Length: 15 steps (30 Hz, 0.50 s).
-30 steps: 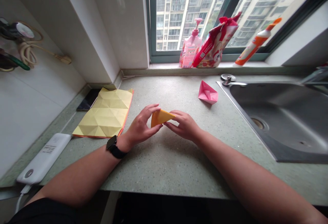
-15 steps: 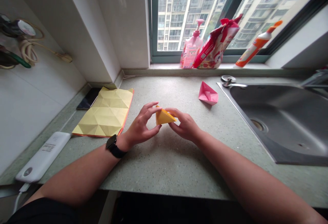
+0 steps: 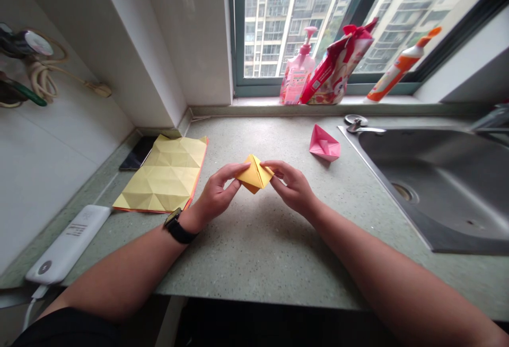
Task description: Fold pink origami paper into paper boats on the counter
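Note:
A small folded piece of orange-yellow paper is held just above the speckled green counter. My left hand, with a black watch on the wrist, pinches its left side with fingers closed. My right hand pinches its right side. The paper is spread into a diamond shape with a centre crease. A finished pink paper boat lies on the counter to the right, behind my hands.
A stack of creased yellow paper lies at the left, a dark phone behind it. A white power bank sits at the left edge. A steel sink fills the right. A pink pump bottle, a red pouch and an orange-capped bottle stand on the sill.
Both hands have pulled the orange-yellow paper open from a flat triangle into a wider diamond shape and lifted it slightly. Nothing else on the counter moved.

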Motion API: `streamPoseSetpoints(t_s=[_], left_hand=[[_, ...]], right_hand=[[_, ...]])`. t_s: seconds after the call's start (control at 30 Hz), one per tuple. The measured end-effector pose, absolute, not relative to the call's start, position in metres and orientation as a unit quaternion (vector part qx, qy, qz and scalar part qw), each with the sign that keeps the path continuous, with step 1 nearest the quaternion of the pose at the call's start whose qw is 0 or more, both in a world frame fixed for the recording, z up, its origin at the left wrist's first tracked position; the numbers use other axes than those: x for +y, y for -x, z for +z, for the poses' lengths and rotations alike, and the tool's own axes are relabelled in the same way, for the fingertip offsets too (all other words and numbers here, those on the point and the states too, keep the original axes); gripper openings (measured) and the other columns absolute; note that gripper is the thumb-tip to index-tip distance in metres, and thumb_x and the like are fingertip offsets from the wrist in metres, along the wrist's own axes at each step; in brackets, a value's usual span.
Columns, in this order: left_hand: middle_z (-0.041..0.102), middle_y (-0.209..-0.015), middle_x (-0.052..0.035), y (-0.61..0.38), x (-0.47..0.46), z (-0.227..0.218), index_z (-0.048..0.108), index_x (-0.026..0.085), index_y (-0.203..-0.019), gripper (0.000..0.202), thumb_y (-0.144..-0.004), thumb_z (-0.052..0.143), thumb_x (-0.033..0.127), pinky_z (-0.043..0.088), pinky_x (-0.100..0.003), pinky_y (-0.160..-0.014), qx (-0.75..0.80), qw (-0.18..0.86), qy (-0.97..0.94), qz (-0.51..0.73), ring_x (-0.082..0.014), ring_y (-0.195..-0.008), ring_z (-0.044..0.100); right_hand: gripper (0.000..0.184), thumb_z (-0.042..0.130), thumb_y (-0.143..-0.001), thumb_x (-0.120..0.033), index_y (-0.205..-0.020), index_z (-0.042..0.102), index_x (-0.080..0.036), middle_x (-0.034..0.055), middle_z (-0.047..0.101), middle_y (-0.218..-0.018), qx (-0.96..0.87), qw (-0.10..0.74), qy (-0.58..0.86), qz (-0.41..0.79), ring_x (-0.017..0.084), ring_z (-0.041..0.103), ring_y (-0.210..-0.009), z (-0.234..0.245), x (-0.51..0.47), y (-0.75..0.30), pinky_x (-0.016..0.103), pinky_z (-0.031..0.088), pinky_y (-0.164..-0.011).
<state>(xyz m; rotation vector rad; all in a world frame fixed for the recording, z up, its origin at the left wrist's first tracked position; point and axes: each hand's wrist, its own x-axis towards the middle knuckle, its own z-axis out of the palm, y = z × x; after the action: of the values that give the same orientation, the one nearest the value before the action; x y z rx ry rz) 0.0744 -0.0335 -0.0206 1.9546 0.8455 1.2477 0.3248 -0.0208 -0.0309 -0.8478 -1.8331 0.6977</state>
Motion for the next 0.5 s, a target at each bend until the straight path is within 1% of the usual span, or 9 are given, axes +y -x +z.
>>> streamPoseSetpoints(t_s=[0.1, 0.2, 0.3, 0.33, 0.4, 0.47, 0.5], left_hand=[[0.076, -0.142, -0.0101, -0.0744, -0.0335, -0.0202, 0.074, 0.024, -0.141, 0.037, -0.107, 0.059, 0.023, 0.058, -0.047, -0.118, 0.332, 0.374, -0.730, 0.465, -0.0259, -0.132, 0.072], [0.078, -0.139, -0.0095, -0.0722, -0.0345, -0.0176, 0.076, 0.022, -0.135, 0.035, -0.104, 0.060, 0.022, 0.059, -0.045, -0.116, 0.332, 0.399, -0.721, 0.459, -0.0259, -0.130, 0.073], [0.079, -0.135, -0.0096, -0.0708, -0.0349, -0.0151, 0.076, 0.022, -0.132, 0.033, -0.102, 0.063, 0.025, 0.060, -0.045, -0.113, 0.329, 0.425, -0.713, 0.450, -0.0272, -0.127, 0.073], [0.079, -0.132, -0.0099, -0.0712, -0.0347, -0.0151, 0.076, 0.021, -0.130, 0.031, -0.102, 0.064, 0.027, 0.060, -0.044, -0.111, 0.331, 0.432, -0.709, 0.448, -0.0273, -0.125, 0.074], [0.080, -0.123, -0.0100, -0.0736, -0.0340, -0.0165, 0.077, 0.020, -0.122, 0.026, -0.101, 0.071, 0.033, 0.062, -0.041, -0.104, 0.342, 0.440, -0.697, 0.451, -0.0263, -0.117, 0.075], [0.079, -0.114, -0.0089, -0.0770, -0.0329, -0.0196, 0.077, 0.019, -0.112, 0.021, -0.098, 0.077, 0.035, 0.062, -0.038, -0.100, 0.352, 0.441, -0.686, 0.460, -0.0241, -0.109, 0.076], [0.079, -0.111, -0.0083, -0.0784, -0.0322, -0.0214, 0.076, 0.019, -0.109, 0.021, -0.096, 0.079, 0.035, 0.062, -0.037, -0.098, 0.352, 0.445, -0.682, 0.462, -0.0233, -0.107, 0.076]], right_hand=[[0.026, 0.058, -0.105, -0.026, -0.124, 0.076, -0.027, 0.0076, 0.081, -0.120, -0.725, 0.494, 0.350, 0.327, 0.024, 0.076, -0.106, -0.0319, -0.0183, -0.3265, 0.040, 0.063, -0.091], [0.021, 0.060, -0.103, -0.027, -0.114, 0.078, -0.027, 0.0065, 0.081, -0.114, -0.702, 0.503, 0.346, 0.366, 0.024, 0.075, -0.106, -0.0307, -0.0173, -0.3290, 0.041, 0.063, -0.093], [0.021, 0.060, -0.104, -0.033, -0.108, 0.079, -0.026, 0.0064, 0.081, -0.109, -0.698, 0.495, 0.338, 0.392, 0.024, 0.075, -0.103, -0.0278, -0.0177, -0.3305, 0.042, 0.062, -0.093], [0.020, 0.062, -0.104, -0.036, -0.106, 0.079, -0.025, 0.0064, 0.080, -0.106, -0.700, 0.491, 0.335, 0.396, 0.024, 0.075, -0.101, -0.0271, -0.0180, -0.3303, 0.042, 0.062, -0.092], [0.019, 0.071, -0.100, -0.042, -0.101, 0.077, -0.025, 0.0057, 0.079, -0.101, -0.699, 0.490, 0.335, 0.400, 0.024, 0.075, -0.097, -0.0268, -0.0185, -0.3285, 0.041, 0.063, -0.090], [0.021, 0.080, -0.095, -0.045, -0.098, 0.075, -0.025, 0.0044, 0.078, -0.096, -0.694, 0.491, 0.340, 0.402, 0.023, 0.075, -0.093, -0.0281, -0.0189, -0.3257, 0.039, 0.064, -0.088], [0.022, 0.082, -0.094, -0.046, -0.097, 0.074, -0.025, 0.0041, 0.078, -0.095, -0.693, 0.491, 0.343, 0.402, 0.022, 0.076, -0.092, -0.0292, -0.0190, -0.3243, 0.039, 0.064, -0.087]])
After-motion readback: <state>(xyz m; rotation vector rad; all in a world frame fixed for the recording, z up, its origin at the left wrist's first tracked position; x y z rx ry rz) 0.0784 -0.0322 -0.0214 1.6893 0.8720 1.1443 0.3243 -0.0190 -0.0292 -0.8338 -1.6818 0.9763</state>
